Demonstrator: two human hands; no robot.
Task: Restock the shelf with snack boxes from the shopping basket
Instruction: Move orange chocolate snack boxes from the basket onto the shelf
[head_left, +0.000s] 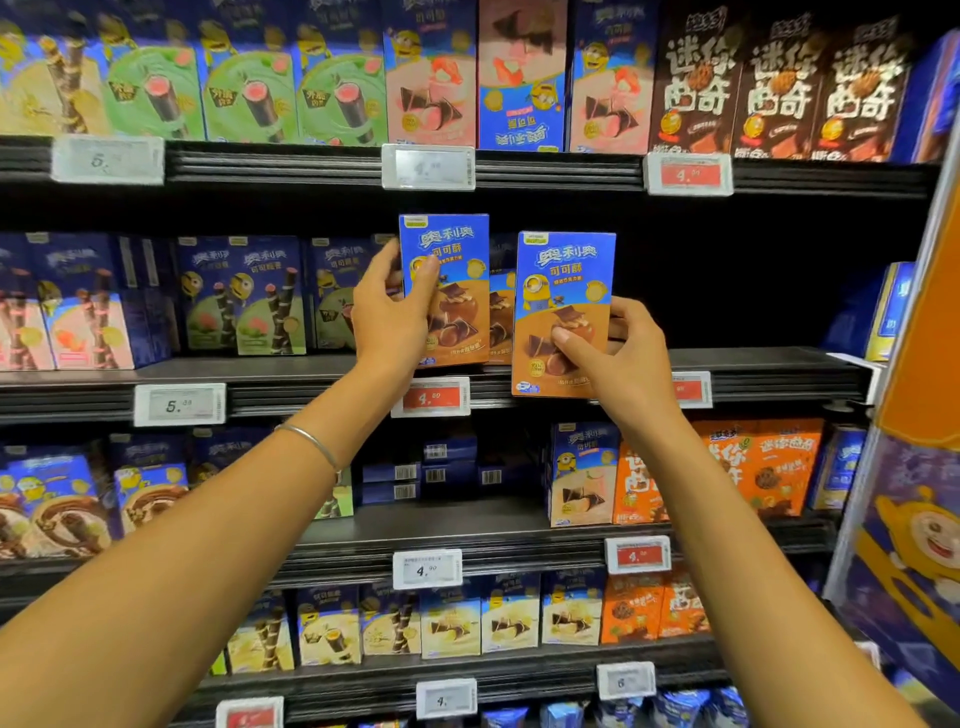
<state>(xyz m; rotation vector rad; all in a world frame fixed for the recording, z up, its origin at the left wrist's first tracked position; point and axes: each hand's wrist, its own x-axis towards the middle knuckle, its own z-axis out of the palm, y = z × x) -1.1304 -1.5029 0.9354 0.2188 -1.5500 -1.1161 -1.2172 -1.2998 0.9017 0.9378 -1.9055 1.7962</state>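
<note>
My left hand (389, 312) grips a blue-and-brown snack box (457, 260) by its left edge, upright, its base at the front of the second shelf (753, 364). My right hand (618, 353) holds a second matching box (563, 291) upright by its lower right side, just in front of the shelf edge. Another like box (501, 317) stands behind, between the two. The shopping basket is out of view.
The shelf stretch right of the held boxes is dark and holds no boxes up to a blue-yellow box (891, 312) at the far right. Rows of snack boxes fill the shelves above, left and below. Price tags (431, 397) line the edges. An orange display (914, 415) stands at right.
</note>
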